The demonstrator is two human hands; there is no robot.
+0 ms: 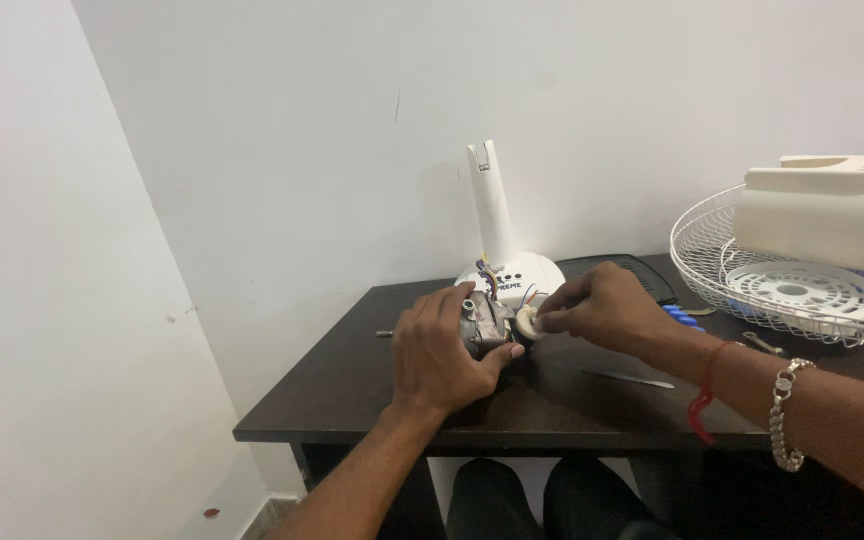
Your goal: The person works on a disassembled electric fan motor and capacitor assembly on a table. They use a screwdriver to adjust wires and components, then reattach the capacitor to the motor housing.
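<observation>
— What fills the scene, starting with the biggest thing?

— A dark brown wooden table [352, 385] stands against a white wall. At its right end lies a round white wire fan guard [712, 270], with a cream plastic fan housing [832, 215] resting on top of it.

— And behind the hands?

— A white plastic fan stand with an upright column [497, 225] stands at the back edge, coloured wires trailing from its base.

— What is being held?

— A grey metal fan motor [484, 322] sits on the table near the middle, just in front of the stand. The left hand [437, 352] is wrapped around it, fingers closed on the casing. The right hand [602, 308] pinches a small round white plastic part [529, 321], touching the motor's end.

— Anything smaller?

— A slim metal tool [627, 378] lies on the table below the right wrist, and a blue-handled tool [685, 318] shows just past it.
</observation>
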